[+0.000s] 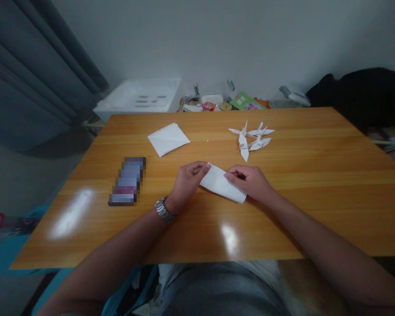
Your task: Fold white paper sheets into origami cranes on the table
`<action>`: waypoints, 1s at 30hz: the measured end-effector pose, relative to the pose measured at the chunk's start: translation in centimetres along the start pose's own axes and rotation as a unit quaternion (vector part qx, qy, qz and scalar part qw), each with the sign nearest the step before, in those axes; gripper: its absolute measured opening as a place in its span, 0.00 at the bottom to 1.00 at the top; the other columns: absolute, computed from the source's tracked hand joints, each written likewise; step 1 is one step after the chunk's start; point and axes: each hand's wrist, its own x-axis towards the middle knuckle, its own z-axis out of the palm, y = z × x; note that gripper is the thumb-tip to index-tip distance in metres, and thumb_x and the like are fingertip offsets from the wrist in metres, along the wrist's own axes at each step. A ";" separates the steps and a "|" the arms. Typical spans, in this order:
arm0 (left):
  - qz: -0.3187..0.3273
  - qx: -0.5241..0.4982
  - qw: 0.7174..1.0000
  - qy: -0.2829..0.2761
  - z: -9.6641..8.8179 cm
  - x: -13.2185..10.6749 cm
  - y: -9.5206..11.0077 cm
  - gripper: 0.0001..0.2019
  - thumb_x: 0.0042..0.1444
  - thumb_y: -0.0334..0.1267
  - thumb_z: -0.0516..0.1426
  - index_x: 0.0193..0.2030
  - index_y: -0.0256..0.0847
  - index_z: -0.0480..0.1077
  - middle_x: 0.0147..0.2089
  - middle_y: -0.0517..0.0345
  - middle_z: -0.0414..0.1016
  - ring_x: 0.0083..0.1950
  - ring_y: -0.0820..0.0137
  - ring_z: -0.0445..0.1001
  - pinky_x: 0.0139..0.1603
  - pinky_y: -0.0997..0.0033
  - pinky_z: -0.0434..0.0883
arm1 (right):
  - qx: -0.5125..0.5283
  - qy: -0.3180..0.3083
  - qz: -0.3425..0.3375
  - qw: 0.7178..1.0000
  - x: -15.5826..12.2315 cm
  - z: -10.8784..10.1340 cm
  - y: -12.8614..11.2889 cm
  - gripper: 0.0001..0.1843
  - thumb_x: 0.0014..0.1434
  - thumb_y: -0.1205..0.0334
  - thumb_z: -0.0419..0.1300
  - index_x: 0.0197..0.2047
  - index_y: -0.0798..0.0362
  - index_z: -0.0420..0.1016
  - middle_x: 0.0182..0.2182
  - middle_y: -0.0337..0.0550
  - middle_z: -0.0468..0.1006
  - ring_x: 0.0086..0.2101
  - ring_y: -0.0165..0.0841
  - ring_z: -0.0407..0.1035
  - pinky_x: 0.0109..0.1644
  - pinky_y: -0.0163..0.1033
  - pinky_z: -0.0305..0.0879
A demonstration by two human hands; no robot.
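A folded white sheet of paper (221, 183) lies on the wooden table (316, 175) in front of me. My left hand (187, 182), with a metal watch at its wrist, pinches the sheet's upper left corner, fingers curled. My right hand (250, 181) presses on the sheet's right part with fingers bent over its edge. Beyond the hands, several folded white paper cranes (252, 139) lie together on the table.
A small white notepad (168, 138) lies at the far left of the table, and a phone (128, 181) lies nearer on the left. Behind the table stand a white plastic box (141, 97), colourful clutter (227, 103) and a dark bag (365, 94).
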 end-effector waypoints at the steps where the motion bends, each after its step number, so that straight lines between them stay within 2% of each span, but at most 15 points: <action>1: 0.000 -0.001 1.000 0.000 0.0 0.0 0.0 0.18 0.61 0.52 0.62 0.39 0.36 0.80 0.39 0.52 0.83 0.36 0.67 0.77 0.35 0.73 0.71 | 0.000 -0.002 -0.001 1.000 0.0 0.0 0.0 0.14 0.64 0.52 0.60 0.35 0.53 0.81 0.29 0.41 0.82 0.29 0.33 0.72 0.33 0.36 0.63; 7: 0.013 0.014 1.000 -0.006 -0.1 0.2 -0.1 0.18 0.60 0.52 0.62 0.38 0.36 0.79 0.38 0.51 0.82 0.37 0.66 0.78 0.37 0.72 0.72 | 0.005 -0.038 -0.006 0.999 0.0 0.0 0.1 0.15 0.65 0.50 0.59 0.37 0.53 0.80 0.30 0.40 0.82 0.29 0.33 0.72 0.33 0.35 0.63; 14: 0.052 0.072 0.996 -0.019 -0.2 0.4 -0.3 0.16 0.63 0.49 0.60 0.40 0.37 0.79 0.41 0.51 0.83 0.41 0.65 0.79 0.42 0.71 0.74 | 0.107 -0.137 0.026 0.984 -0.4 0.3 -0.3 0.18 0.64 0.48 0.61 0.39 0.55 0.80 0.32 0.42 0.82 0.30 0.33 0.72 0.33 0.35 0.64; 18: 0.052 0.086 0.994 -0.035 -0.3 0.4 0.1 0.16 0.63 0.49 0.60 0.40 0.38 0.80 0.42 0.51 0.84 0.42 0.64 0.80 0.44 0.70 0.74 | 0.113 -0.158 0.029 0.980 -0.4 0.4 -0.4 0.19 0.63 0.46 0.62 0.37 0.54 0.80 0.31 0.42 0.81 0.30 0.33 0.72 0.34 0.36 0.65; 20: 0.053 0.092 0.993 -0.047 -0.3 0.3 0.3 0.16 0.63 0.49 0.60 0.41 0.38 0.81 0.42 0.51 0.84 0.43 0.65 0.80 0.44 0.70 0.74 | 0.119 -0.175 0.036 0.977 -0.4 0.4 -0.4 0.20 0.62 0.44 0.62 0.34 0.55 0.79 0.27 0.39 0.78 0.27 0.31 0.68 0.31 0.35 0.62; 24: 0.063 0.109 0.989 -0.076 -0.4 0.2 0.4 0.15 0.65 0.49 0.59 0.44 0.40 0.81 0.44 0.51 0.84 0.44 0.65 0.80 0.45 0.70 0.74 | 0.133 -0.222 0.048 0.965 -0.3 0.3 -0.2 0.24 0.61 0.40 0.62 0.28 0.54 0.74 0.20 0.33 0.66 0.21 0.26 0.56 0.25 0.33 0.51; 27: 0.068 0.089 0.992 -0.049 -0.4 0.3 0.5 0.16 0.65 0.49 0.59 0.46 0.40 0.81 0.48 0.50 0.83 0.47 0.64 0.80 0.48 0.69 0.74 | 0.130 -0.204 0.048 0.969 -0.2 0.3 -0.1 0.24 0.61 0.41 0.62 0.28 0.54 0.73 0.20 0.32 0.64 0.22 0.27 0.55 0.26 0.34 0.50; 30: 0.039 0.022 0.999 -0.005 -0.3 0.4 0.3 0.19 0.63 0.52 0.61 0.49 0.37 0.79 0.50 0.48 0.82 0.49 0.64 0.80 0.48 0.69 0.76 | 0.121 -0.143 0.048 0.981 -0.1 0.2 0.0 0.24 0.61 0.41 0.61 0.28 0.54 0.73 0.22 0.34 0.66 0.24 0.28 0.57 0.28 0.35 0.52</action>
